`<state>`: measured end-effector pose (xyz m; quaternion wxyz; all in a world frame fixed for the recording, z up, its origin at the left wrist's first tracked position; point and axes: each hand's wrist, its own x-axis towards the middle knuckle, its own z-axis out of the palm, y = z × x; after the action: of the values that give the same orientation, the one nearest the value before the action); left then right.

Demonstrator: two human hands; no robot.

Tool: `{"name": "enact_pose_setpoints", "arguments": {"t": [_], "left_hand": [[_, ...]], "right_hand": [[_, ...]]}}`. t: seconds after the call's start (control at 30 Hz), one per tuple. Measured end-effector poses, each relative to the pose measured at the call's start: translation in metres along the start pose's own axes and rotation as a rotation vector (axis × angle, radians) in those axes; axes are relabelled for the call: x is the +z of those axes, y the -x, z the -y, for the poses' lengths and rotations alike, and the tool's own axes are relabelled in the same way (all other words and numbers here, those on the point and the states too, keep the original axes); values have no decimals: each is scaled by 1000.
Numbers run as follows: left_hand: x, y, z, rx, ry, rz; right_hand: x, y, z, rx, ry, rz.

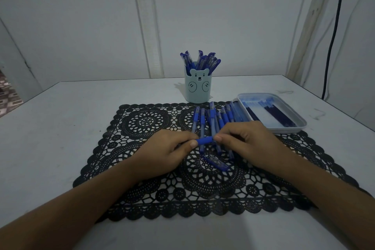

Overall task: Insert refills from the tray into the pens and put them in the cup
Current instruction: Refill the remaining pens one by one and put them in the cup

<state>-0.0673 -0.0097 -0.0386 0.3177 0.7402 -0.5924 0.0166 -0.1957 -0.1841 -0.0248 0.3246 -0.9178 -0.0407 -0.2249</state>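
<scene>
A blue pen (205,140) is held level between both hands over the black lace mat (154,184). My left hand (162,154) pinches its left end and my right hand (249,144) pinches its right end. Only the pen's blue grip section shows between the fingers. Behind the hands lies a row of several blue pens (215,117) on the mat. A pen cap (216,162) rests on the mat just below the hands. The light blue bear cup (198,89) stands behind, holding several pens. The tray (292,128) at the right holds several dark refills (278,114).
The white table (60,128) meets a pale wall at the back. A black cable (332,42) hangs down the wall at the far right. The tray's near corner overlaps the mat's back right edge.
</scene>
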Motion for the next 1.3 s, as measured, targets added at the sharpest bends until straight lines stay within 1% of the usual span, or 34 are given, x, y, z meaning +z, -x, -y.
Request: {"name": "enact_pose_setpoints", "arguments": {"t": [0.13,0.2,0.37,0.5,0.53,0.63,0.77,0.87,1.0,1.13,1.3], "left_hand": [[-1,0,-1,-20,106,18],[-1,0,-2,-29,112,20],[-1,0,-4,-41,-30,-3],[0,1,-4,-16,-118,8],[0,1,-4,-22,-117,8],[0,1,-2,-32,-119,4],[1,1,-3,-33,-136,19],[0,1,-4,-49,-115,8],[1,0,-3,-35,-130,17],[1,1,-2,-45,-112,13],[1,1,-3,-44,-102,3]], "right_hand": [[0,-1,-2,-65,48,-18],[0,-1,-2,-68,41,-24],[1,0,3,44,-57,-60],[-1,0,3,112,8,49],[-1,0,3,112,1,69],[0,1,5,127,-19,61],[-1,1,6,131,33,59],[-2,1,3,117,-25,65],[-2,0,5,182,-13,36],[-2,1,7,176,-53,76],[-1,0,15,310,-154,31]]}}
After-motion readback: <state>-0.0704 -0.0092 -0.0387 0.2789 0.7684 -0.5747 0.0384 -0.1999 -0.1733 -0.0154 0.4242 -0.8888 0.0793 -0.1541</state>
